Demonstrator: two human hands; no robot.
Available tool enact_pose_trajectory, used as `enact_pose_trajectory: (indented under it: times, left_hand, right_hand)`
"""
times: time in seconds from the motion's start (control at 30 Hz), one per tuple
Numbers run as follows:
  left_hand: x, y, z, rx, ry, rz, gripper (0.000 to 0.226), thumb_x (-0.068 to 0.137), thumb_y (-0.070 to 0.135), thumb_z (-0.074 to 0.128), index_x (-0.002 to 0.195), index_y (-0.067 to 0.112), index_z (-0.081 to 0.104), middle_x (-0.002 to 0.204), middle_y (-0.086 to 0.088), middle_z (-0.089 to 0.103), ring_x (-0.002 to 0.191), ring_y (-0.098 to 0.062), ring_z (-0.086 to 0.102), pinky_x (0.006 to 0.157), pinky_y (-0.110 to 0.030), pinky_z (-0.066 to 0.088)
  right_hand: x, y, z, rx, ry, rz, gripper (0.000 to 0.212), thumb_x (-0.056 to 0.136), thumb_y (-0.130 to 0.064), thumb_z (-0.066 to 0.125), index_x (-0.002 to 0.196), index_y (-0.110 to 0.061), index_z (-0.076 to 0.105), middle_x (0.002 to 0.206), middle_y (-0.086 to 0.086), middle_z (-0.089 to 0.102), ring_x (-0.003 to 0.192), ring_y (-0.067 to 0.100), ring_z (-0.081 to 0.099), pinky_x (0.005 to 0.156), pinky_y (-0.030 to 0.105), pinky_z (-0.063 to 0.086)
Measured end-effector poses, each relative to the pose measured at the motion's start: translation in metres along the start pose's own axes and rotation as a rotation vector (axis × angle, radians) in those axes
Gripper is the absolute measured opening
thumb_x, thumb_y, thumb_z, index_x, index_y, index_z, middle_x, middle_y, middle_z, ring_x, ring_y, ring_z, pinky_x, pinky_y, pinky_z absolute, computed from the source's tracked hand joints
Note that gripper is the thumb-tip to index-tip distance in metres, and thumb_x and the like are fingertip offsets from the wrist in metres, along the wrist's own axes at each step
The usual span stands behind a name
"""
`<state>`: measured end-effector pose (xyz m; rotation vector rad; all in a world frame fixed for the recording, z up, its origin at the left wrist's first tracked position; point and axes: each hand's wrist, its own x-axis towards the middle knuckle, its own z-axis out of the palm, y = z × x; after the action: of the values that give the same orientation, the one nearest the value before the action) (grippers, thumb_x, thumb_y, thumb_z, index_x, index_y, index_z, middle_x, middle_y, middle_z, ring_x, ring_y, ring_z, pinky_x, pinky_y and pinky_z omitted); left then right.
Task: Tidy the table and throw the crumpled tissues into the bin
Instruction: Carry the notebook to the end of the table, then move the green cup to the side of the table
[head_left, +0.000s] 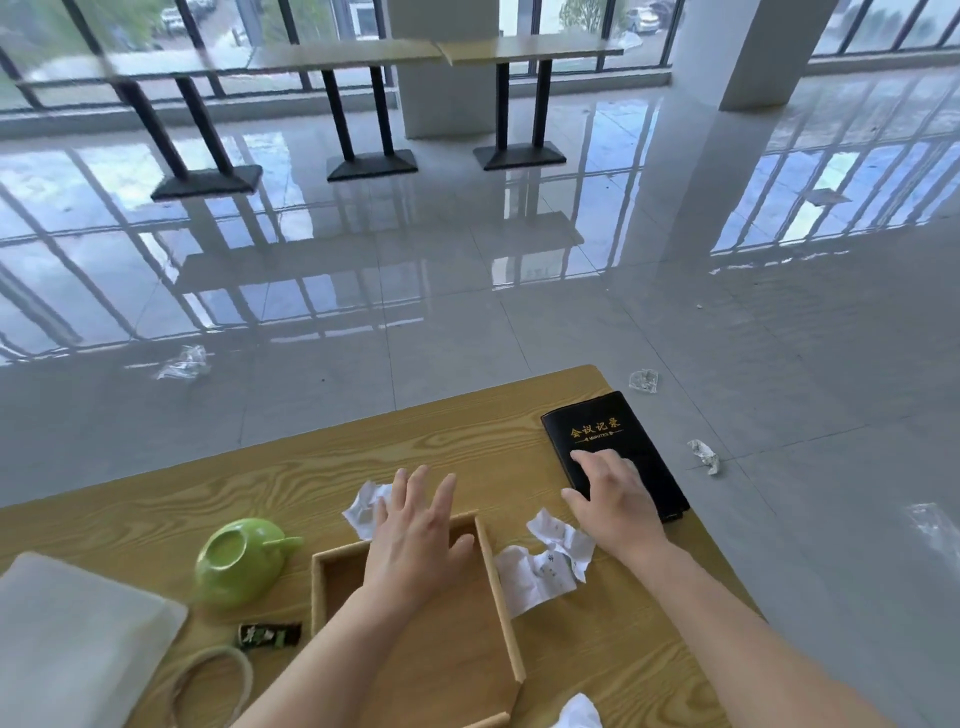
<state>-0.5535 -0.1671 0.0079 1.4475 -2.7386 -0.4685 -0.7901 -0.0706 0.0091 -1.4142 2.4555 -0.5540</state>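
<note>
Table: a light wooden table (467, 447) with strong grain fills the lower part of the view; grey glossy floor tiles (415, 312) lie beyond it.
Left hand: the left hand (415, 535) is held flat, palm down, over the far end of the tray, fingers spread and straight, gripping nothing.
Right hand: the right hand (610, 499) lies palm down on the near half of the notebook, fingers loosely extended and open, pressing on the cover rather than clasping it.
Notebook: a black rectangular notebook with gold lettering on its cover (608, 431) sits near the table's far right corner.
Tray: a shallow rectangular wooden tray (493, 597) lies at the table's middle, under the left forearm.
Far tissue: a crumpled white tissue (366, 506) rests on the table just beyond the tray, partly hidden by the left fingers.
Right tissue: a larger crumpled white tissue with faint print (545, 561) lies touching the tray's right wall, just beside the right wrist.
Near tissue: another crumpled white tissue (579, 712) shows at the bottom edge.
Teapot: a green glazed ceramic teapot (241, 566) lies tipped over left of the tray.
Other items: a small dark green-printed packet (267, 635), a pale ring (213, 680) and a white translucent sheet (72, 639) occupy the near left.
Floor litter: crumpled clear wrappers (184, 362) lie on the tiles.
</note>
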Motion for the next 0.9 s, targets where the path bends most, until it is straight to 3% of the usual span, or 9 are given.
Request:
enact_pose_trajectory:
  times: [0.4, 0.53, 0.67, 0.9]
  left_hand:
    - [-0.102, -0.128, -0.032, -0.04, 0.049, -0.252, 0.075, 0.09, 0.055, 0.052, 0.154, 0.032, 0.019, 0.165, -0.008, 0.011, 0.153, -0.029, 0.002, 0.122, -0.053, 0.013]
    - [-0.127, -0.169, -0.039, -0.064, 0.048, -0.274, 0.076, 0.089, 0.054, 0.053, 0.154, 0.032, 0.02, 0.163, -0.008, 0.013, 0.152, -0.029, 0.006, 0.121, -0.052, 0.014]
    - [-0.143, -0.205, -0.043, -0.117, 0.074, -0.277, 0.074, 0.089, 0.048, 0.056, 0.153, 0.027, 0.024, 0.161, -0.009, 0.022, 0.148, -0.028, 0.019, 0.118, -0.041, 0.025]
    - [-0.134, -0.231, -0.033, -0.184, 0.031, -0.247, 0.068, 0.09, 0.036, 0.055, 0.151, 0.021, 0.03, 0.153, -0.01, 0.035, 0.137, -0.025, 0.036, 0.111, -0.033, 0.034]
  right_hand:
    - [-0.034, -0.14, 0.054, 0.033, -0.125, -0.201, 0.051, 0.092, -0.035, 0.06, 0.139, -0.018, 0.048, 0.131, 0.004, 0.054, 0.122, 0.023, 0.046, 0.101, 0.033, 0.041]
    - [-0.049, -0.19, 0.074, 0.042, -0.159, -0.229, 0.047, 0.092, -0.035, 0.061, 0.136, -0.022, 0.051, 0.127, 0.002, 0.056, 0.121, 0.022, 0.048, 0.098, 0.034, 0.044]
    - [-0.061, -0.238, 0.1, 0.068, -0.198, -0.259, 0.041, 0.091, -0.031, 0.064, 0.13, -0.02, 0.058, 0.124, 0.003, 0.062, 0.116, 0.021, 0.055, 0.095, 0.03, 0.044]
    - [-0.053, -0.292, 0.141, -0.001, -0.318, -0.274, 0.037, 0.093, -0.027, 0.062, 0.128, -0.016, 0.06, 0.118, 0.005, 0.065, 0.109, 0.023, 0.058, 0.094, 0.037, 0.049]
